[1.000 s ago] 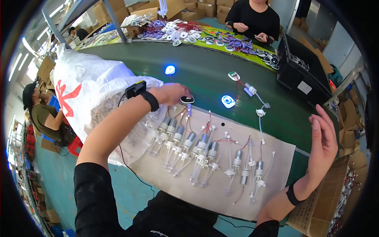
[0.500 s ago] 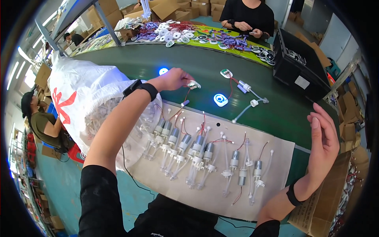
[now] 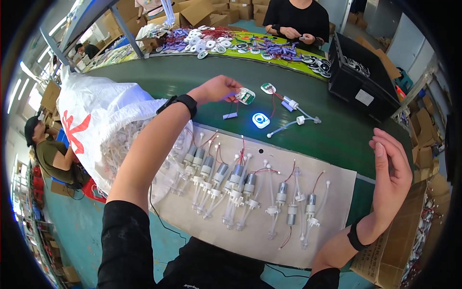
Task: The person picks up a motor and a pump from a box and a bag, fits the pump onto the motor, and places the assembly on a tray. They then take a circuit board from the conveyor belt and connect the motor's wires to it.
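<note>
Above the green belt, my left hand pinches a white round-edged module by its edge, its green circuit board showing. A purple battery cell sits just below it. Blue light falls on my fingertips. To the right, another white module is wired to a small motor pump with tubing and a disc glowing blue. My right hand is held up, open with fingers stretched, over the right side and touching nothing. Several grey motor pumps with clear tubes lie on a beige sheet.
A white plastic bag full of clear parts stands at left. Beyond the belt, modules and purple cells are heaped before a co-worker. A black crate stands far right, a cardboard box near right.
My left hand has moved slightly right, and the module in it has turned so its green board shows. The blue light formerly behind that hand no longer shows. My right hand stays raised.
</note>
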A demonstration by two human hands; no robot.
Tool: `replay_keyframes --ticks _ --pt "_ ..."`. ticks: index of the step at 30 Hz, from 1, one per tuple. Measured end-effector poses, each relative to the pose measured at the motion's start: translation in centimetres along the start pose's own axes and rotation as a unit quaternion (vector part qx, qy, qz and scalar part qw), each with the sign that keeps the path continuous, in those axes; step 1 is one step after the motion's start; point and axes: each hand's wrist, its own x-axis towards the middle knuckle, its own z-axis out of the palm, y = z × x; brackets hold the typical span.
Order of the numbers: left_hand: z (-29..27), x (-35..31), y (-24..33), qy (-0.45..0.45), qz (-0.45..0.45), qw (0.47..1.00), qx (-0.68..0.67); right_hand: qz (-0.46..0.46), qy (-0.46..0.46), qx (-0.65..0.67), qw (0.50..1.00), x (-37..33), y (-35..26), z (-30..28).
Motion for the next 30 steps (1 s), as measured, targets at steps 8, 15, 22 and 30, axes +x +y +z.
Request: replay_keyframes --ticks 8,15,22,30 --pt "0.7 -0.1 0.9 0.022 -0.031 0.996 -0.082 -0.010 -0.008 -0.018 1.000 0.0 0.0 0.0" --pt "0.8 -0.2 1.1 0.026 -0.033 0.992 -0.118 -0.017 -0.016 -0.024 0.999 -0.1 -0.1 0.2" --pt "0.5 -0.4 1.7 0.025 -0.035 0.989 -0.141 -0.024 -0.019 -0.028 0.999 -0.2 -0.4 0.3" --pt "0.2 -0.2 1.5 0.029 -0.039 0.986 -0.162 -0.019 -0.020 -0.028 0.999 -0.3 -0.5 0.3"
